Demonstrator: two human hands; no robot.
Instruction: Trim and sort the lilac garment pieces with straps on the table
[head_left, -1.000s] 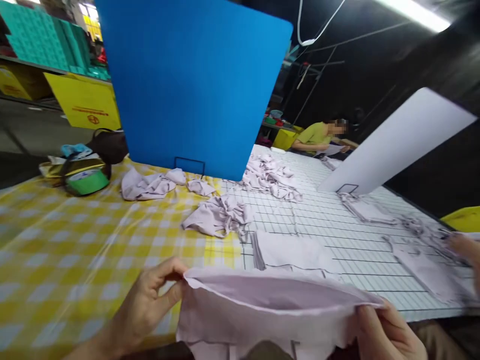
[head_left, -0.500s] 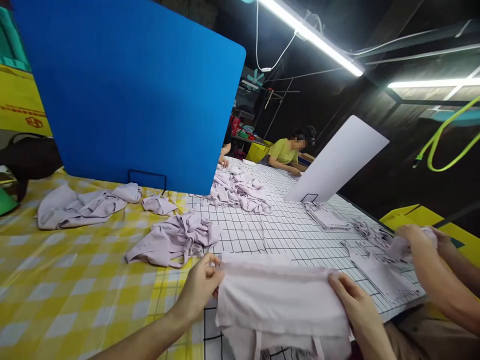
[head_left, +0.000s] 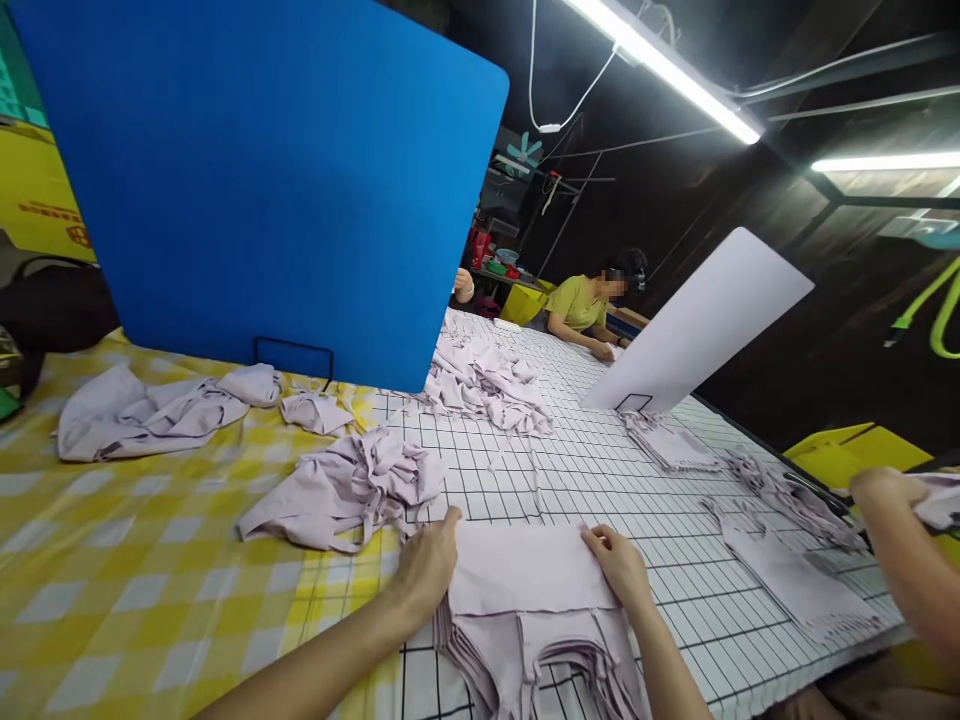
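Observation:
A neat stack of pale lilac strappy garments (head_left: 491, 640) lies in front of me on the grid-patterned cloth. Its top garment (head_left: 525, 568) is spread flat, with a straight edge at the far side. My left hand (head_left: 426, 568) is closed at that garment's far left corner, thumb pointing up. At the far right corner my right hand (head_left: 619, 566) pinches the fabric between thumb and fingers. Straps and curved cut-outs show on the near side of the stack. Just beyond my left hand is a crumpled lilac garment (head_left: 352, 485).
A blue panel (head_left: 285, 200) stands at the left, a white panel (head_left: 697, 320) at the right. Loose lilac garments (head_left: 487, 380) are heaped beyond. More lie on the yellow checked cloth (head_left: 172, 590). At right, a co-worker's arm (head_left: 911, 560) holds fabric; another person (head_left: 581, 305) leans over the far end.
The garment between my hands has gone from raised and sagging to flat on the stack. My right hand has moved left. The co-worker's hands at right have shifted further right.

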